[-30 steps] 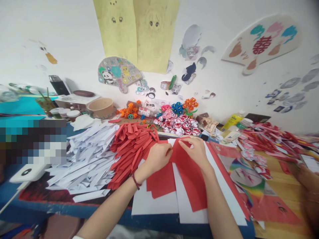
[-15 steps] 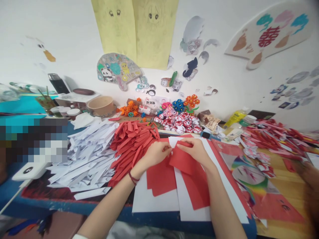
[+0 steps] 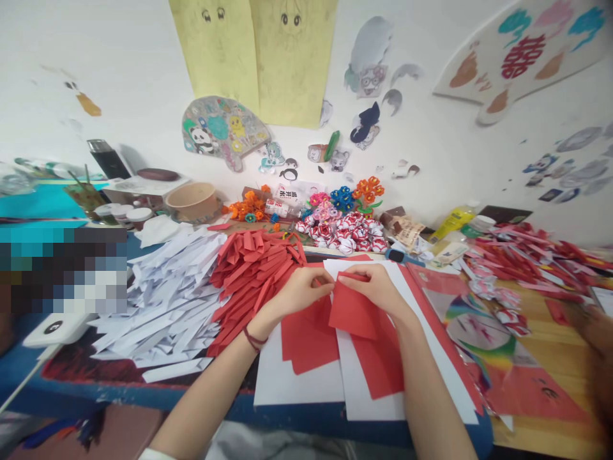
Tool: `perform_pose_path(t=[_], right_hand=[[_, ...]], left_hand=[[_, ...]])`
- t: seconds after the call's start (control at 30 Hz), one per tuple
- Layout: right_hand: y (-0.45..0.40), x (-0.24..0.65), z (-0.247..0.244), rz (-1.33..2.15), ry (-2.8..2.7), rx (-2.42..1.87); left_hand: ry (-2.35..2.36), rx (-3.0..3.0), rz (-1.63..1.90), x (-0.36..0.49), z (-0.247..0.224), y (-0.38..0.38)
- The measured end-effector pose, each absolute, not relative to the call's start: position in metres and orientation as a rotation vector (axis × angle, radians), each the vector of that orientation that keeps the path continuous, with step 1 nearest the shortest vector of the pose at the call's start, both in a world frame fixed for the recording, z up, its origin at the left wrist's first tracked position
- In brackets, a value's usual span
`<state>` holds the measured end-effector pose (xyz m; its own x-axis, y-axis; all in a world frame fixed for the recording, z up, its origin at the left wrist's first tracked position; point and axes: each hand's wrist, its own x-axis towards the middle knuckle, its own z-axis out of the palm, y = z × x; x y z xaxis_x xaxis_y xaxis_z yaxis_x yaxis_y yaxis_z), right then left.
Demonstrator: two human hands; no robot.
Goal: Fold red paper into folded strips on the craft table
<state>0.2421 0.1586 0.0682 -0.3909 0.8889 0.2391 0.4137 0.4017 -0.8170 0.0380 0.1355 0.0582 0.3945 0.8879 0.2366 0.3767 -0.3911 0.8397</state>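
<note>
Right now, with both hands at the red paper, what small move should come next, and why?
Probably steady the red paper at its left edge with the left hand: the right hand pinches it near the top, its lower edge looks unheld, and the left fingertips are right beside it.

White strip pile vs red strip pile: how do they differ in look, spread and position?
The white strip pile sprawls wider; the red strip pile is narrower. White sits to the left, red to the right, nearer the hands. Colour differs too: white versus red. Both are loose, overlapping heaps of folded strips.
</note>
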Motion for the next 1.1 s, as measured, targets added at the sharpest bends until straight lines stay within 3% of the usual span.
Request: perform_pose_path(t=[1.1], right_hand=[[0.1550, 0.2436, 0.0685, 0.937, -2.160, -1.062]], left_hand=[[1.172, 2.116, 0.895, 0.0409, 0.0609, 0.1283]])
